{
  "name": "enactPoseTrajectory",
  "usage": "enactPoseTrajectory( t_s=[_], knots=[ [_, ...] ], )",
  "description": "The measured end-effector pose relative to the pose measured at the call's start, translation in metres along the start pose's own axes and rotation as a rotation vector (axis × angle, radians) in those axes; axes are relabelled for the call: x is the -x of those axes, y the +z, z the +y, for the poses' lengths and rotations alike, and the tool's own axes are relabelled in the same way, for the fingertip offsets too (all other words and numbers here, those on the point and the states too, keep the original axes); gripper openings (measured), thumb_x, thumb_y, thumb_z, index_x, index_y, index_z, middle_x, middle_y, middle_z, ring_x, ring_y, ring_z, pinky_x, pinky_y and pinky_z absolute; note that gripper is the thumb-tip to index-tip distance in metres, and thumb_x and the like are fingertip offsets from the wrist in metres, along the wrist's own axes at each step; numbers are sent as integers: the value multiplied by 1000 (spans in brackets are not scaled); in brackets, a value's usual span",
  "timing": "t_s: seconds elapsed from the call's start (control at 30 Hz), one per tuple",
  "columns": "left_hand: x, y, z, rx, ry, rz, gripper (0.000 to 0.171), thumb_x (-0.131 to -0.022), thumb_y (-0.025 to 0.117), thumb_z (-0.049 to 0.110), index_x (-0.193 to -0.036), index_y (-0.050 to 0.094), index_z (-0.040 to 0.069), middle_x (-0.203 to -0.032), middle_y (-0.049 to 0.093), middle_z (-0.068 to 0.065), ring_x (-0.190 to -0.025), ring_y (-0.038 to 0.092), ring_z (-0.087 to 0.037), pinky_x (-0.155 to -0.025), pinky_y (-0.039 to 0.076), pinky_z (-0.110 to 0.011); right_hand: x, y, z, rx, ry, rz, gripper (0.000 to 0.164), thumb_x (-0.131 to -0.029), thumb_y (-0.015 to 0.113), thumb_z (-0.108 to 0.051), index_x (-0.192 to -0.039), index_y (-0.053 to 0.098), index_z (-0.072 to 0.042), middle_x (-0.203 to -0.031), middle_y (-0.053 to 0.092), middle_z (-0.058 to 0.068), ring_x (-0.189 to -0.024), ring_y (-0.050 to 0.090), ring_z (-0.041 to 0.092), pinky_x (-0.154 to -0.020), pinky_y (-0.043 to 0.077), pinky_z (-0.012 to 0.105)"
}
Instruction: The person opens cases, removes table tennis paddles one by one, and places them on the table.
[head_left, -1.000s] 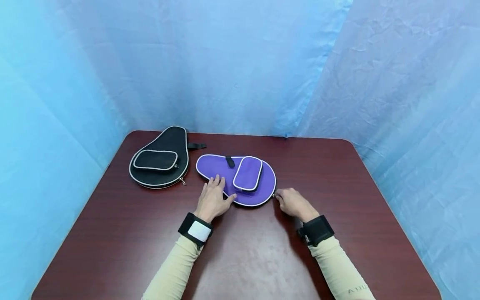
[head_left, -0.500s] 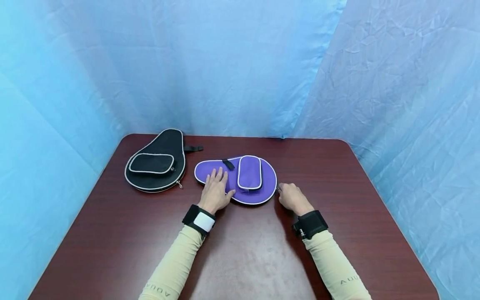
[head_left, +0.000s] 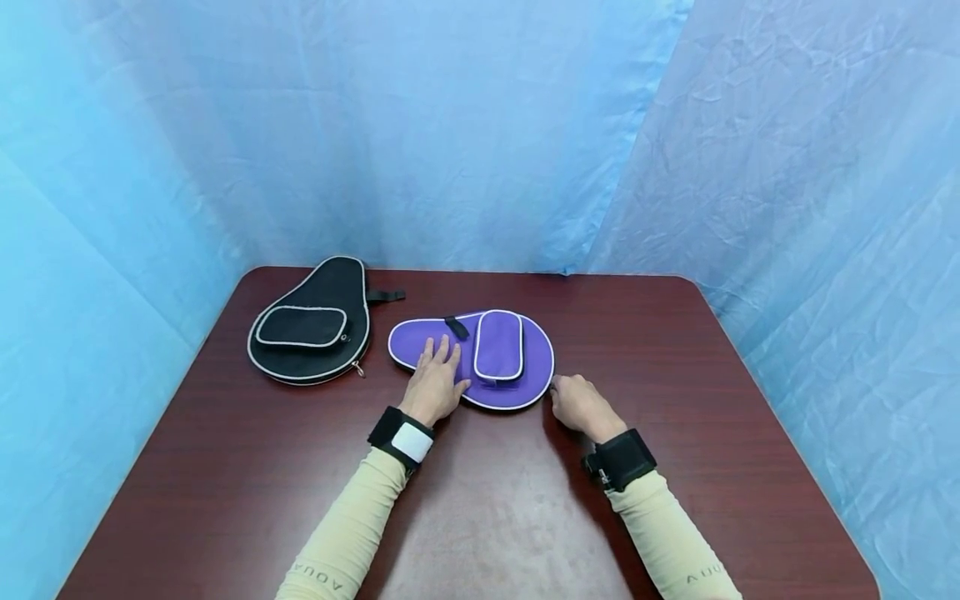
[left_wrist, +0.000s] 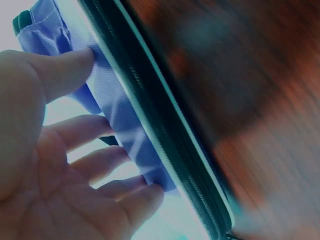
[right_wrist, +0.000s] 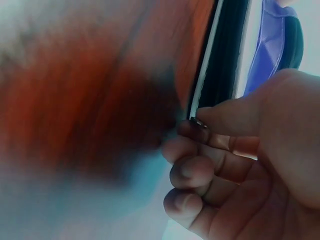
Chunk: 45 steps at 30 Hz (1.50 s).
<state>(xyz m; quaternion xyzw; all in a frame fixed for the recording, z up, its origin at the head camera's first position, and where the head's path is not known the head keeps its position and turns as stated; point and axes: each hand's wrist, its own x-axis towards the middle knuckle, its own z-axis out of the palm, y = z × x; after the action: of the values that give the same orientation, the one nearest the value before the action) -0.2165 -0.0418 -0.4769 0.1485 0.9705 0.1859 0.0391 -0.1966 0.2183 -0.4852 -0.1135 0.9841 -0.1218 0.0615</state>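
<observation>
A purple table tennis paddle case [head_left: 536,358] with white piping lies flat on the table, its rounded end to the right. My left hand [head_left: 433,390] rests on its narrower part with fingers spread; in the left wrist view the thumb and fingertips touch the purple fabric [left_wrist: 127,117], and the black zipper band runs along the side. At the rounded end my right hand [head_left: 585,406] pinches the small metal zipper pull [right_wrist: 198,122] between thumb and index finger, the other fingers curled below. Most of the pull is hidden by those fingertips.
A black paddle case [head_left: 341,287] with white piping lies at the back left of the dark red-brown table [head_left: 675,350], its strap [head_left: 386,296] pointing right. Blue curtains [head_left: 450,142] hang behind the table and at both sides.
The head view has shifted slightly. Against the purple case, the right hand has moved only a little around its rounded end, still pinching the zipper pull. My left hand stays on the case.
</observation>
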Motion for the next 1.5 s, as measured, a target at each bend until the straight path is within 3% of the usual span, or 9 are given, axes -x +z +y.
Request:
enactPoseTrajectory(
  t_s=[0.17,0.33,0.53,0.9,1.07,1.5],
  knots=[
    [2,-1,3,-32,4,23,64,-96,64,29,-148,42,-1,-158,31,-24,-147,21,-45,-119,26,-51,9,2,-11,4,-28,-21,11,-95,56,-8,-90,65,-5,-90,70,20,-86,69,37,-72,57,47],
    [4,-1,5,-42,14,53,63,-95,67,28,-146,45,-2,-155,35,-25,-146,25,-46,-118,28,-52,18,3,-25,3,-96,-32,14,-93,60,-7,-80,62,-8,-80,67,14,-80,68,35,-68,56,46],
    [4,0,6,-41,8,35,64,-96,65,29,-147,44,-1,-157,33,-24,-147,23,-45,-119,27,-51,25,8,-49,-7,-138,-48,20,-93,62,-9,-73,61,-10,-76,66,13,-77,68,33,-66,55,45],
    [4,-1,4,-54,16,46,64,-95,66,29,-148,43,-1,-157,33,-23,-147,23,-45,-121,24,-48,14,18,-101,54,-162,-22,22,-90,66,-15,-70,65,-6,-74,69,16,-71,69,34,-63,56,47],
    [6,0,4,-42,22,54,64,-95,67,29,-147,44,-2,-156,33,-24,-146,24,-46,-120,25,-50,15,21,-105,55,-147,-6,23,-89,66,-13,-67,64,-6,-72,68,16,-70,68,35,-61,55,47],
    [5,4,-1,33,29,109,63,-93,69,26,-145,47,-1,-156,34,-25,-146,24,-46,-119,25,-55,13,26,-98,21,-212,37,22,-89,65,-9,-68,60,-7,-65,64,14,-65,68,35,-59,54,46]
  ],
)
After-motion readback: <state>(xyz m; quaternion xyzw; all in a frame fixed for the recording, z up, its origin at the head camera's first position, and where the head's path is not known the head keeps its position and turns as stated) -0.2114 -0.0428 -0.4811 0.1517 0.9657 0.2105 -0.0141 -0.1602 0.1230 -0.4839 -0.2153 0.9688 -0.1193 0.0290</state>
